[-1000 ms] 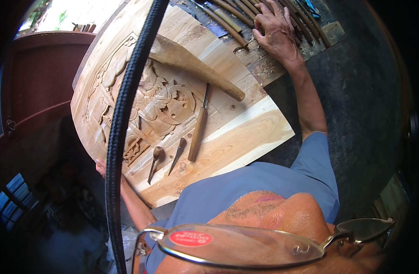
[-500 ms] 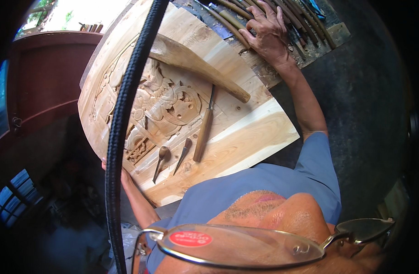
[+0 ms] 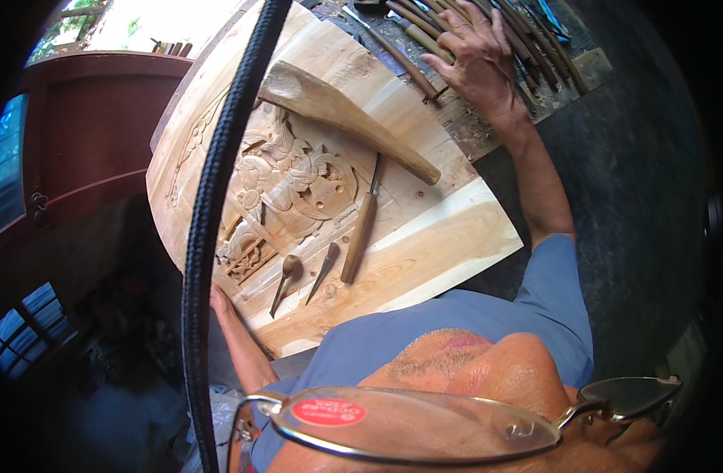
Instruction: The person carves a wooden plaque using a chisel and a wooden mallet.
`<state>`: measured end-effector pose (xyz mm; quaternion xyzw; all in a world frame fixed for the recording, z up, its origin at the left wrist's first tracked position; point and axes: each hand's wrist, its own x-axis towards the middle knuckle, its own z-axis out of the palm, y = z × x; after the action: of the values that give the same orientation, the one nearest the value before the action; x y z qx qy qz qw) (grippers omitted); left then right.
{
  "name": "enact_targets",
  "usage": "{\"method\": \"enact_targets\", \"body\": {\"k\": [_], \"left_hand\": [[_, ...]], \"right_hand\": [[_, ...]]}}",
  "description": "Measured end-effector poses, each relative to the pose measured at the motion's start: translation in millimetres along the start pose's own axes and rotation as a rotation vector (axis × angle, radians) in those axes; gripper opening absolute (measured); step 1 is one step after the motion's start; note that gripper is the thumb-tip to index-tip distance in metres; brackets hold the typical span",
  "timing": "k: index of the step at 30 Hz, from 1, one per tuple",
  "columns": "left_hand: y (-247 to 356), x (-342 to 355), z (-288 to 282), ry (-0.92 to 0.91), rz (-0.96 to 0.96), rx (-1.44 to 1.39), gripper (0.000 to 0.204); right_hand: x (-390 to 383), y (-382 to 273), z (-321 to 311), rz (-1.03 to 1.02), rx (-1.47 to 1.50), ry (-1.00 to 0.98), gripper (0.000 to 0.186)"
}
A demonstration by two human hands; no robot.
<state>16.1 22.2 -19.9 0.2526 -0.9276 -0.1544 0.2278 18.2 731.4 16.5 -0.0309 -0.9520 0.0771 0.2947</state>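
My right hand is over a row of wooden-handled carving tools at the upper right. Its fingers are spread and its thumb is close to an olive-toned handle. Nothing shows gripped in it. At the lower left edge of a pale wooden board is my left hand, mostly hidden by a black cord and the board edge, fingers unseen. The board bears a relief carving. Across it lie a wooden club-shaped mallet, a long-handled gouge and two short carving tools, one round-handled, one slim.
A black braided cord crosses the view top to bottom. Wood shavings lie on the dark bench around the tools. One long tool lies apart, beside the board. A reddish-brown wooden panel stands at the left.
My right hand has shifted slightly right over the tool handles. The whole view has moved a little, so the board appears further right and lower. The tools on the board keep their places.
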Motion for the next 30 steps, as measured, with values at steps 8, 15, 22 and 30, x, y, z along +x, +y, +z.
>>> {"method": "enact_targets", "body": {"k": [8, 15, 22, 30], "left_hand": [[-59.6, 30.1, 22.8, 0.126, 0.124, 0.278, 0.064], [-52.3, 26.6, 24.0, 0.096, 0.108, 0.293, 0.065], [-47.1, 24.0, 18.0, 0.096, 0.144, 0.265, 0.066], [-37.6, 20.7, 16.4, 0.063, 0.059, 0.188, 0.066]], "right_hand": [[7.5, -18.7, 47.6, -0.143, -0.087, -0.146, 0.045], [19.6, -36.7, 50.4, 0.087, 0.479, -0.068, 0.033], [35.6, -50.1, 74.4, 0.448, 1.205, -0.455, 0.033], [31.6, -47.1, 46.9, 0.801, 1.725, -0.844, 0.048]]}}
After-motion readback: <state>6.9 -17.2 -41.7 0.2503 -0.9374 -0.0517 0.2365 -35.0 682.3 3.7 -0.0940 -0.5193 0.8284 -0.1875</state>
